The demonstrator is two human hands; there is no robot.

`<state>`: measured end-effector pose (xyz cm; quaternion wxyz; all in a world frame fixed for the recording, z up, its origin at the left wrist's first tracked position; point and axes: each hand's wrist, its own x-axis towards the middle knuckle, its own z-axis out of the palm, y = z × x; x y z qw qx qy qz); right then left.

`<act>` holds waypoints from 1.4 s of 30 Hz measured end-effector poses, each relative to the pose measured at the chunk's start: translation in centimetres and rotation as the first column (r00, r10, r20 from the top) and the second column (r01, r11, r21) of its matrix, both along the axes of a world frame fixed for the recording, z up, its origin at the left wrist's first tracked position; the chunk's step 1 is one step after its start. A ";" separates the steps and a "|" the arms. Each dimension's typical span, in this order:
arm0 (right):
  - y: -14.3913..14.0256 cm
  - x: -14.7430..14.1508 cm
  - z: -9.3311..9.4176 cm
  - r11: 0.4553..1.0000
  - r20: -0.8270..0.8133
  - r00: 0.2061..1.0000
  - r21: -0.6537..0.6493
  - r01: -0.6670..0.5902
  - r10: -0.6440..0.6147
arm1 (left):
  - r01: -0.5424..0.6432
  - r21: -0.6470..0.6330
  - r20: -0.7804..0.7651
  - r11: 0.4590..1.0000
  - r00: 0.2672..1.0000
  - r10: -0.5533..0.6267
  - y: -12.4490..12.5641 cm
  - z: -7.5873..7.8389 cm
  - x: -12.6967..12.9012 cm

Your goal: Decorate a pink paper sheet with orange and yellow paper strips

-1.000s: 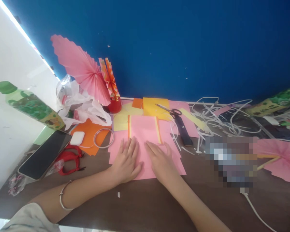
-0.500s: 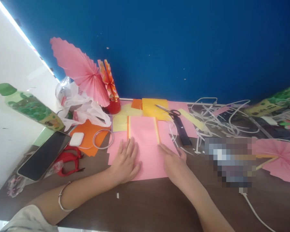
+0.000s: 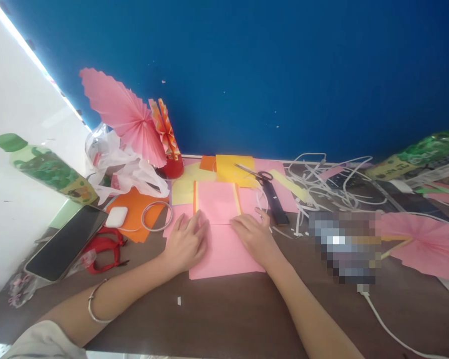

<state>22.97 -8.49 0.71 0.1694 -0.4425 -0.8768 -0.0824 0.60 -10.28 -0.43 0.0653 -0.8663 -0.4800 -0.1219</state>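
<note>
A pink sheet of paper [image 3: 226, 252] lies on the table, with a crease or folded edge running across it between my hands. Its upper part is bordered by yellow and orange strips at the left and right sides. My left hand [image 3: 187, 243] rests on the left of the sheet, fingers spread, fingertips at the crease. On the right side my right hand [image 3: 255, 238] lies with its fingers stretched leftward along the same crease, thumb raised. Whether either hand pinches the paper's edge is not shown. More pink sheets spread out beneath and behind.
Behind the sheet are scissors [image 3: 260, 174], a dark narrow bar [image 3: 275, 202] and yellow paper [image 3: 235, 169]. White cables [image 3: 322, 187] tangle at right. A phone [image 3: 66, 243], a white case [image 3: 116, 217] and a bottle [image 3: 52, 172] stand or lie at left. Pleated pink fans [image 3: 129, 112] lean behind.
My right hand has moved left and slightly up, its fingers now at the crease. My left hand has shifted a little left. A crease now shows across the pink paper.
</note>
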 end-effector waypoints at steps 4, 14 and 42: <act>0.2 0.5 -0.2 0.997 0.046 0.996 -0.004 -0.076 0.076 | 0.045 0.008 0.058 0.999 0.997 -0.046 1.2 0.3 -0.5; 0.5 0.5 -0.1 0.984 -0.045 0.988 0.100 -0.145 0.150 | 0.196 0.040 -0.088 0.980 0.977 -0.192 3.7 0.6 -2.0; 7.5 3.1 6.7 0.719 -0.193 0.971 -0.694 -0.034 -0.141 | 0.268 -0.495 0.253 0.826 0.954 -0.157 11.5 6.2 -0.5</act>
